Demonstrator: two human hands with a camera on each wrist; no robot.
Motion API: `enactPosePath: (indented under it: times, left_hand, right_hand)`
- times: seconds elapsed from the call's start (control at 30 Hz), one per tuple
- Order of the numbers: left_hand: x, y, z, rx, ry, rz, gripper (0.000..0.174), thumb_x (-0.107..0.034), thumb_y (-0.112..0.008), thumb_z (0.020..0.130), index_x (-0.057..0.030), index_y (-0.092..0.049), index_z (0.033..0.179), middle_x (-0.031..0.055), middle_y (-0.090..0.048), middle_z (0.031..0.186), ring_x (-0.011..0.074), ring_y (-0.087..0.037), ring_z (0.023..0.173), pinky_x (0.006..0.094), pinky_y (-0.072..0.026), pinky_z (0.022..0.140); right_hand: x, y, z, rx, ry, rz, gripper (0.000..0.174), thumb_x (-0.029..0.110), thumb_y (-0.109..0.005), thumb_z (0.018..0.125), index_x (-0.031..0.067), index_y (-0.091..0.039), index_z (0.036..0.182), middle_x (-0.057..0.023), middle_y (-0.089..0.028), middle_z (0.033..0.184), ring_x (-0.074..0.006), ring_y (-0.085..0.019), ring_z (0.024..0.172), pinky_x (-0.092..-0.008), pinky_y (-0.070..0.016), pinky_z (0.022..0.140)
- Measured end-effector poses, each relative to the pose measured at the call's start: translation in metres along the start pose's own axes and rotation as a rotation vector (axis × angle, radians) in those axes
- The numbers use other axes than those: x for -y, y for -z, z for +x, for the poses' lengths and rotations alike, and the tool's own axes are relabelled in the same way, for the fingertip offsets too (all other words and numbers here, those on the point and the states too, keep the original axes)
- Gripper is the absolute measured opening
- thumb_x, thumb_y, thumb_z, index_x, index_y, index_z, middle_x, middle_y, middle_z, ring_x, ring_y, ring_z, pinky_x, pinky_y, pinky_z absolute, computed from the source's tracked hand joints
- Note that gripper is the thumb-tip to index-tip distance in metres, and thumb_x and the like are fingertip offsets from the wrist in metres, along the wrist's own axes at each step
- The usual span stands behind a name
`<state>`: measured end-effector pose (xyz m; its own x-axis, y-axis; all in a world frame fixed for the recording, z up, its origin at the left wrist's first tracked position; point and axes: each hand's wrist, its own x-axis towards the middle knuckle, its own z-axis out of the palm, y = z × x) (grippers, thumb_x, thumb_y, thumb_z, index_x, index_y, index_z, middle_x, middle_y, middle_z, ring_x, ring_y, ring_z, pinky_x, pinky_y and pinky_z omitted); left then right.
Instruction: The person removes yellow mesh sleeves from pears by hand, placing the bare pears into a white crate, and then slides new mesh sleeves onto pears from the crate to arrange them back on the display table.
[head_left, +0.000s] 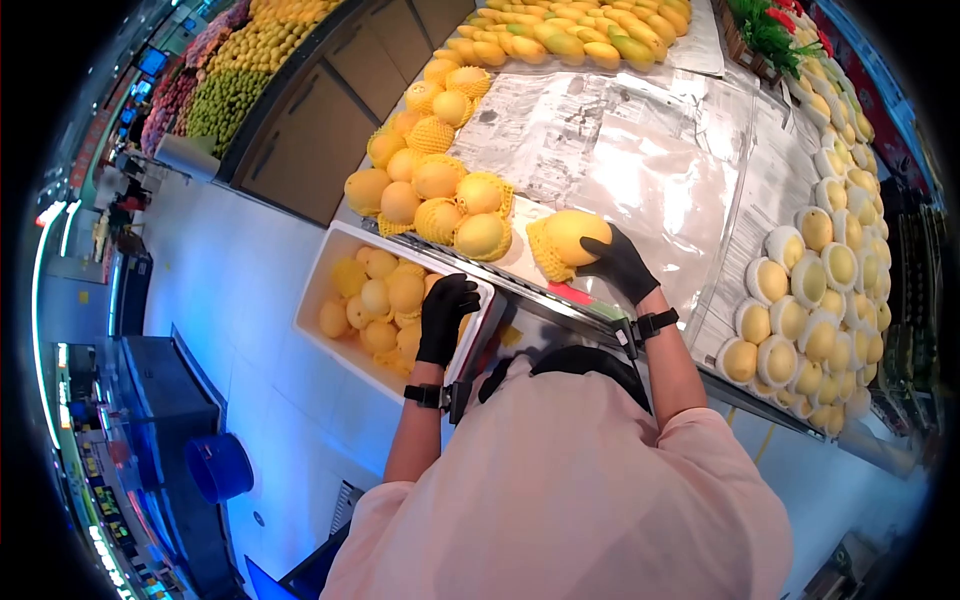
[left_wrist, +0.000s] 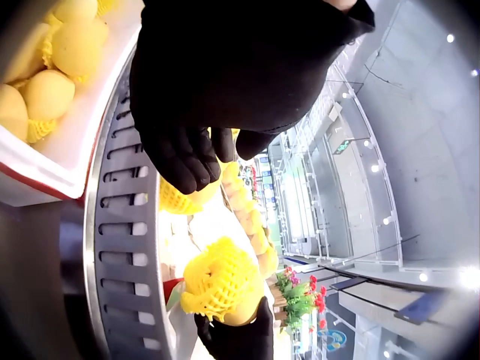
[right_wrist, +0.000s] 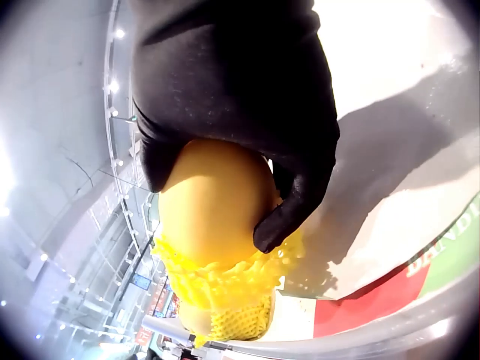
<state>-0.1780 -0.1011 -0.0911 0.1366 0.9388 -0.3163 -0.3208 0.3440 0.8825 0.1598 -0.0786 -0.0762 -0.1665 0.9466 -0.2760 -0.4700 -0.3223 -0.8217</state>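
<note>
My black-gloved right hand grips a large yellow mango by one end, its thumb and fingers spread round the skin. A yellow foam net covers the mango's other end. It is held close over the near edge of the display table, beside a group of netted mangoes. My left hand, also gloved in black, is over the right side of a white foam box that contains more mangoes. In the left wrist view its fingers hang loosely curled with nothing in them.
Paper sheets cover the display table. Long yellow mangoes lie at its back, and pale fruit in white nets is stacked along the right. A slotted grey rail edges the table near the box. A blue bucket stands at the left.
</note>
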Motion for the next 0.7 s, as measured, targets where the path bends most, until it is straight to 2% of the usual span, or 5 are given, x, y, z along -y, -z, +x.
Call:
enactPosePath:
  times: [0.13, 0.2, 0.3, 0.47, 0.7]
  left_hand:
    - [-0.023, -0.054, 0.007, 0.154, 0.051, -0.012, 0.029, -0.018, -0.054, 0.095, -0.0031, -0.051, 0.12, 0.0147, -0.065, 0.107, 0.0248, -0.067, 0.093, 0.0361, -0.0567, 0.082]
    - [-0.026, -0.073, 0.017, 0.233, 0.155, 0.051, 0.044, -0.026, -0.051, 0.098, -0.0089, -0.039, 0.137, 0.0194, -0.064, 0.112, 0.0295, -0.066, 0.099, 0.0402, -0.0565, 0.085]
    - [-0.044, -0.115, 0.018, 0.352, 0.293, 0.073, 0.054, -0.035, -0.047, 0.1, -0.0143, -0.028, 0.146, 0.024, -0.061, 0.116, 0.0322, -0.065, 0.101, 0.0426, -0.0559, 0.086]
    - [-0.05, -0.17, 0.024, 0.457, 0.415, -0.069, 0.061, -0.049, -0.038, 0.1, -0.0146, -0.024, 0.149, 0.0296, -0.053, 0.126, 0.0368, -0.061, 0.109, 0.0474, -0.0505, 0.095]
    - [-0.024, -0.193, 0.026, 0.516, 0.581, -0.515, 0.057, -0.041, -0.044, 0.1, -0.0048, -0.033, 0.143, 0.0154, -0.046, 0.139, 0.0293, -0.048, 0.127, 0.0441, -0.0429, 0.105]
  right_hand:
    - [0.011, 0.002, -0.02, 0.012, 0.068, 0.06, 0.058, 0.018, -0.073, 0.083, 0.0007, -0.045, 0.131, -0.0124, -0.059, 0.119, -0.0225, -0.063, 0.102, -0.0332, -0.058, 0.077]
    - [0.026, -0.006, -0.033, 0.006, 0.132, 0.034, 0.062, 0.017, -0.075, 0.081, 0.0008, -0.045, 0.132, -0.0124, -0.057, 0.122, -0.0228, -0.061, 0.108, -0.0342, -0.0554, 0.085]
    - [0.032, -0.001, -0.043, -0.148, 0.435, -0.504, 0.07, 0.017, -0.081, 0.076, 0.0018, -0.044, 0.134, -0.0114, -0.055, 0.127, -0.0227, -0.056, 0.116, -0.0346, -0.0477, 0.097]
    - [0.051, -0.006, -0.064, -0.254, 0.657, -0.892, 0.083, 0.02, -0.087, 0.067, 0.0033, -0.044, 0.136, -0.0125, -0.053, 0.131, -0.0228, -0.052, 0.12, -0.0348, -0.0432, 0.101]
    - [0.074, -0.007, -0.097, 0.059, 0.565, -0.838, 0.085, 0.015, -0.083, 0.071, 0.0026, -0.039, 0.141, -0.0163, -0.05, 0.136, -0.0267, -0.048, 0.127, -0.0376, -0.0373, 0.107]
